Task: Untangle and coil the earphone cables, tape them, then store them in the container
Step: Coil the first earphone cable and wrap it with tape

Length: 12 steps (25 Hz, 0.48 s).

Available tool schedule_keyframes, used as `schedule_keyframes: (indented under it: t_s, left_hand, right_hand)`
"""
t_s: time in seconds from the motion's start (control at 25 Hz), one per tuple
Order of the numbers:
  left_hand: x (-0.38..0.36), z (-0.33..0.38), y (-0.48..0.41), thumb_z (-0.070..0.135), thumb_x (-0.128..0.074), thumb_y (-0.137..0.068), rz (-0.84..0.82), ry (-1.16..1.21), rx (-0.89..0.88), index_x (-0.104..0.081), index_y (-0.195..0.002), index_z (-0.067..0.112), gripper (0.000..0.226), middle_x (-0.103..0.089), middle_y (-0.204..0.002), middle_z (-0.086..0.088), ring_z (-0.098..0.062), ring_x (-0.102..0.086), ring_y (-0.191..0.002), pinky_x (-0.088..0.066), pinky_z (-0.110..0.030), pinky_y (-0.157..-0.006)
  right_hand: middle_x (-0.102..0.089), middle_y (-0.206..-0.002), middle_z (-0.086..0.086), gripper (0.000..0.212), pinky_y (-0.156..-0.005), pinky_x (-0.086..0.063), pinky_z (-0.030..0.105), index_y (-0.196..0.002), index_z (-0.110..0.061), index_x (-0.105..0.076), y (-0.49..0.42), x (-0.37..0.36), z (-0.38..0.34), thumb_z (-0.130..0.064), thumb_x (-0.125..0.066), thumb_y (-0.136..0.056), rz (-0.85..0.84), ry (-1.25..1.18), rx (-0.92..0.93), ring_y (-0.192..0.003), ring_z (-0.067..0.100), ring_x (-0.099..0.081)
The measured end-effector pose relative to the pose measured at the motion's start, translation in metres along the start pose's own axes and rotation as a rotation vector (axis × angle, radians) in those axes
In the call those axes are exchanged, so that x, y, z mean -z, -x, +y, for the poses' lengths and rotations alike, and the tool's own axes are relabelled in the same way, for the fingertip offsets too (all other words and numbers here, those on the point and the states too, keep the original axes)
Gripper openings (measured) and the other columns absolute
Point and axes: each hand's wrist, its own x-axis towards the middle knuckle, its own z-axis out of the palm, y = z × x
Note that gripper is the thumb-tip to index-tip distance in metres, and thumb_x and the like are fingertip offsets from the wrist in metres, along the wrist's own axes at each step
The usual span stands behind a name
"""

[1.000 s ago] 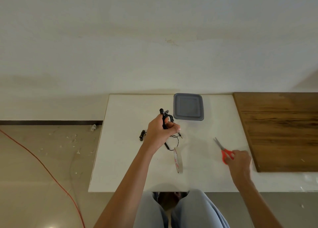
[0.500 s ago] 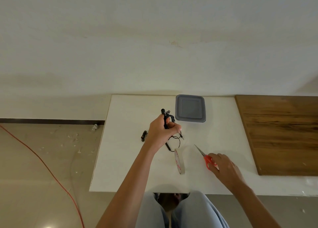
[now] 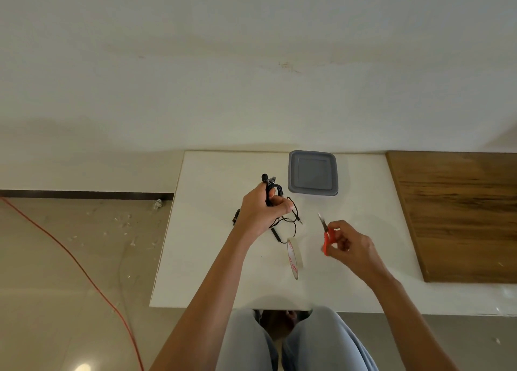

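My left hand [image 3: 261,209] grips a coiled black earphone cable [image 3: 275,193] above the white table [image 3: 207,258]; the earbuds stick out above my fist and loose loops with the plug hang below it. A second black earphone piece [image 3: 235,219] lies on the table just left of that hand, mostly hidden. My right hand [image 3: 347,244] holds red-handled scissors [image 3: 327,237], blades pointing away from me. A roll of white tape [image 3: 293,258] stands on edge between my hands. The grey container [image 3: 313,173], lid on, sits at the table's far side.
A brown wooden board [image 3: 458,211] covers the table's right part. An orange cord [image 3: 70,256] runs across the floor at the left, with small debris near the wall. My knees [image 3: 293,342] are under the front edge.
My right hand has lifted the scissors off the table and brought them left toward the tape roll and the cable. My left hand keeps its hold on the coil in the same place.
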Motion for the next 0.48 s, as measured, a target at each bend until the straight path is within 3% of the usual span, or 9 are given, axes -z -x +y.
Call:
schedule_keyframes:
  t_s: [0.08,0.2,0.32,0.48]
  left_hand:
    - [0.0,0.0,0.0,0.01,-0.07,-0.078,-0.003,0.001,-0.001,-0.033,-0.075,0.016,0.038,-0.068,-0.095,-0.024,-0.009,-0.049,-0.064,-0.039,-0.008,-0.058]
    - [-0.001,0.0,0.0,0.01,-0.071,-0.079,-0.011,-0.005,-0.014,-0.034,-0.075,0.016,0.038,-0.068,-0.095,-0.024,-0.005,-0.049,-0.062,-0.039,-0.005,-0.057]
    - [-0.001,-0.002,-0.001,0.014,-0.072,-0.078,-0.01,-0.022,-0.018,-0.035,-0.074,0.018,0.037,-0.071,-0.094,-0.017,-0.002,-0.051,-0.062,-0.041,-0.007,-0.059]
    - [-0.002,-0.002,-0.002,0.015,-0.072,-0.078,-0.001,-0.023,-0.012,-0.036,-0.074,0.018,0.037,-0.068,-0.083,-0.014,-0.009,-0.053,-0.068,-0.043,-0.016,-0.065]
  right_hand:
    - [-0.059,-0.092,-0.009,0.049,-0.064,-0.046,0.016,-0.1,-0.038,-0.052,-0.005,0.012,-0.004,-0.025,-0.086,-0.067,-0.148,0.077,-0.047,-0.075,0.014,-0.052]
    - [-0.057,-0.098,-0.016,0.05,-0.071,-0.043,0.014,-0.105,-0.04,-0.055,-0.017,0.02,-0.019,-0.026,-0.084,-0.068,-0.355,0.156,-0.05,-0.089,0.013,-0.052]
    - [-0.055,-0.1,-0.019,0.05,-0.072,-0.039,0.013,-0.116,-0.035,-0.059,-0.029,0.023,-0.033,-0.024,-0.081,-0.072,-0.498,0.225,-0.012,-0.09,0.007,-0.051]
    - [-0.057,-0.107,-0.013,0.053,-0.075,-0.039,0.014,-0.118,-0.047,-0.054,-0.047,0.023,-0.04,-0.028,-0.077,-0.074,-0.643,0.363,0.008,-0.093,0.007,-0.05]
